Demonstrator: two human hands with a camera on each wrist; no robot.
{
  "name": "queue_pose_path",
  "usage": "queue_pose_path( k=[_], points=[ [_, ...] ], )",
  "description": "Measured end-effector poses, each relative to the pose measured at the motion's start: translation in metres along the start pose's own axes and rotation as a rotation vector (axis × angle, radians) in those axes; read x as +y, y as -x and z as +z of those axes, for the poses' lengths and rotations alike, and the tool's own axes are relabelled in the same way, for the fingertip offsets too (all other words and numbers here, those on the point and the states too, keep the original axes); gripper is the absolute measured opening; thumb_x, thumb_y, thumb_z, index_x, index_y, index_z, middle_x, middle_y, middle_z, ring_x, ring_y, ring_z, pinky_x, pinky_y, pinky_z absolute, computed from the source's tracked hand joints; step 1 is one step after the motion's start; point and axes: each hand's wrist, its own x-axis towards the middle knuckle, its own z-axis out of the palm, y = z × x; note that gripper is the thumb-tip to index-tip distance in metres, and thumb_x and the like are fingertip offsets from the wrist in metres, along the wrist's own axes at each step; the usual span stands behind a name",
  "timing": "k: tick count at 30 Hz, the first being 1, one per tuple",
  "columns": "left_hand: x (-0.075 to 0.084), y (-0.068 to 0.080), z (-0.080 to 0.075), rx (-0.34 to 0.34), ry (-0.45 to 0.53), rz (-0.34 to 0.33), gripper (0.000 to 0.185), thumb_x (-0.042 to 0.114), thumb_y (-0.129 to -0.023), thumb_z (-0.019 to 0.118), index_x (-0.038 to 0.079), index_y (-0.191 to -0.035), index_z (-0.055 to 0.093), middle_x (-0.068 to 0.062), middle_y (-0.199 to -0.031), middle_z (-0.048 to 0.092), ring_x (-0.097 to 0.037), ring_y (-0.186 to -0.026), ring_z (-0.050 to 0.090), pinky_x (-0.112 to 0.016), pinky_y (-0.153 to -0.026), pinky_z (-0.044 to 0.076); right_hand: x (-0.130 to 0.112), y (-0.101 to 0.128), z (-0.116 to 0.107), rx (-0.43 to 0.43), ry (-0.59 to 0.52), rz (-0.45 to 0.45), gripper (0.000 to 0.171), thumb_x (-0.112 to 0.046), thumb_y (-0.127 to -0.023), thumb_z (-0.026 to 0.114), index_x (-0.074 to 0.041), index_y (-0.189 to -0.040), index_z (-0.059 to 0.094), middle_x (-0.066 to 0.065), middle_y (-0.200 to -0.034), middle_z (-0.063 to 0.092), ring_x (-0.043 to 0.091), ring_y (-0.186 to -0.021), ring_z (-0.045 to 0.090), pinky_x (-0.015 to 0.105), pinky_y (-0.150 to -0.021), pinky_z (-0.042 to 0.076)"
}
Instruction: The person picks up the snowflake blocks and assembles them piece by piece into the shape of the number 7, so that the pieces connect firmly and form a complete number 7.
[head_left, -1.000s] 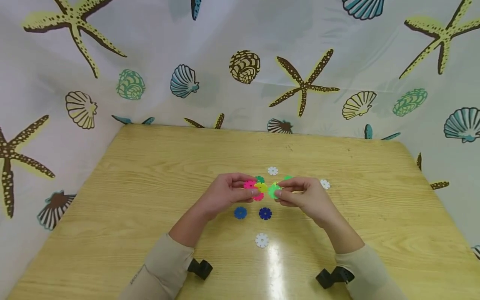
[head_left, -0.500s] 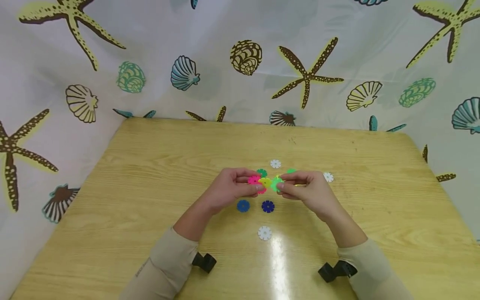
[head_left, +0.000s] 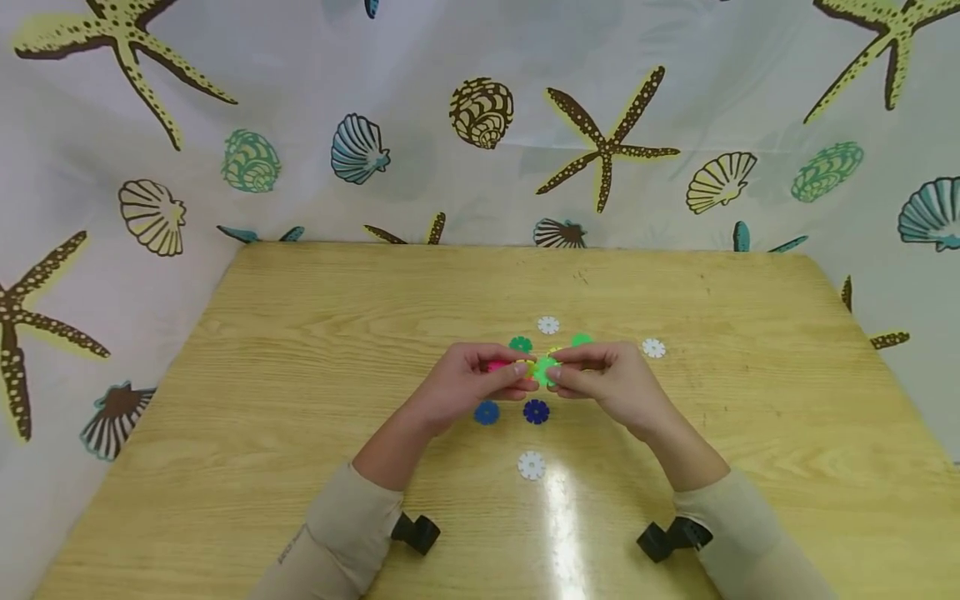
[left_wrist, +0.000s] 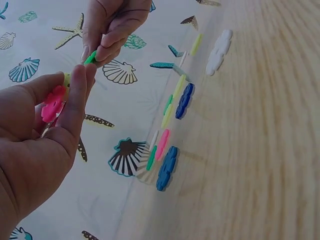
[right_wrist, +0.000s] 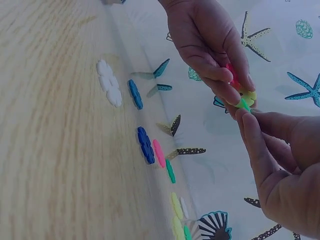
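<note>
Just above the tabletop, my two hands meet at their fingertips. My left hand (head_left: 468, 383) pinches a notched pink plastic disc (left_wrist: 53, 104) and a yellow disc (right_wrist: 248, 97) that is joined to it; its fingers cover much of both. Between thumb and fingers, my right hand (head_left: 615, 387) holds a bright green notched disc (head_left: 544, 372), whose edge is right at the yellow one. Below the hands lie a light blue disc (head_left: 487, 412) and a dark blue disc (head_left: 536, 412).
Nearer the front edge of the wooden table (head_left: 300, 500) is a white disc (head_left: 531, 466). Beyond the hands lie a green disc (head_left: 521, 344), a bright green disc (head_left: 581, 340) and two white ones. A pink disc (left_wrist: 162, 145) lies there too. Shell-print cloth (head_left: 420, 192) walls the table's far side.
My hands have drawn together, bringing the green disc against the yellow one. The left fingers now cover more of the pink and yellow discs. The head view has shifted slightly.
</note>
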Motion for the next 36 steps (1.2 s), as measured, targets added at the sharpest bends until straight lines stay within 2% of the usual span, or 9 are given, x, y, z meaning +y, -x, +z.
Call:
queue_pose_path(
  k=[5, 12, 17, 22, 30, 36],
  points=[
    [0.000, 0.001, -0.001, 0.005, 0.008, -0.002, 0.031, 0.018, -0.088, 0.062, -0.001, -0.113, 0.064, -0.018, -0.099, 0.067, -0.028, -0.093, 0.066, -0.045, -0.085, 0.050, 0.000, -0.003, 0.003, -0.002, 0.013, -0.015, 0.027, -0.006, -0.083, 0.068, 0.008, -0.105, 0.064, 0.020, -0.098, 0.066, 0.028, -0.082, 0.068, 0.037, -0.075, 0.056],
    [-0.001, 0.001, -0.003, -0.020, 0.013, 0.020, 0.036, 0.016, -0.091, 0.058, -0.008, -0.118, 0.059, -0.019, -0.104, 0.066, -0.027, -0.095, 0.065, -0.041, -0.084, 0.051, 0.001, -0.008, 0.004, -0.012, 0.041, -0.040, 0.032, -0.007, -0.084, 0.067, 0.013, -0.109, 0.062, 0.024, -0.101, 0.064, 0.026, -0.081, 0.068, 0.036, -0.075, 0.056],
    [-0.001, 0.001, -0.004, -0.054, 0.019, 0.026, 0.033, 0.016, -0.091, 0.058, -0.005, -0.116, 0.062, -0.019, -0.104, 0.066, -0.027, -0.096, 0.064, -0.046, -0.087, 0.048, -0.001, -0.008, 0.004, -0.016, 0.052, -0.034, 0.028, -0.008, -0.083, 0.067, 0.008, -0.106, 0.065, 0.020, -0.100, 0.065, 0.025, -0.079, 0.068, 0.036, -0.074, 0.056],
    [0.000, 0.003, -0.002, -0.075, 0.050, 0.027, 0.031, 0.014, -0.090, 0.059, -0.005, -0.114, 0.063, -0.020, -0.103, 0.066, -0.029, -0.096, 0.064, -0.041, -0.085, 0.051, -0.002, -0.006, 0.004, -0.014, 0.068, -0.023, 0.025, -0.010, -0.083, 0.068, 0.004, -0.104, 0.068, 0.018, -0.097, 0.066, 0.025, -0.078, 0.068, 0.036, -0.073, 0.056],
    [-0.003, 0.004, 0.001, -0.056, 0.059, 0.025, 0.030, 0.015, -0.090, 0.060, -0.004, -0.112, 0.065, -0.019, -0.107, 0.065, -0.027, -0.097, 0.064, -0.037, -0.084, 0.052, -0.001, 0.000, 0.011, 0.054, -0.038, 0.029, 0.028, -0.006, -0.082, 0.069, 0.009, -0.105, 0.065, 0.021, -0.098, 0.066, 0.026, -0.081, 0.068, 0.036, -0.074, 0.056],
    [-0.005, 0.002, 0.002, -0.035, 0.032, 0.033, 0.029, 0.017, -0.090, 0.060, -0.002, -0.111, 0.066, -0.017, -0.106, 0.066, -0.028, -0.095, 0.065, -0.039, -0.083, 0.052, 0.002, 0.001, 0.018, 0.118, -0.109, 0.028, 0.028, 0.000, -0.081, 0.068, 0.013, -0.104, 0.063, 0.020, -0.097, 0.066, 0.024, -0.079, 0.068, 0.036, -0.074, 0.055]
  ],
)
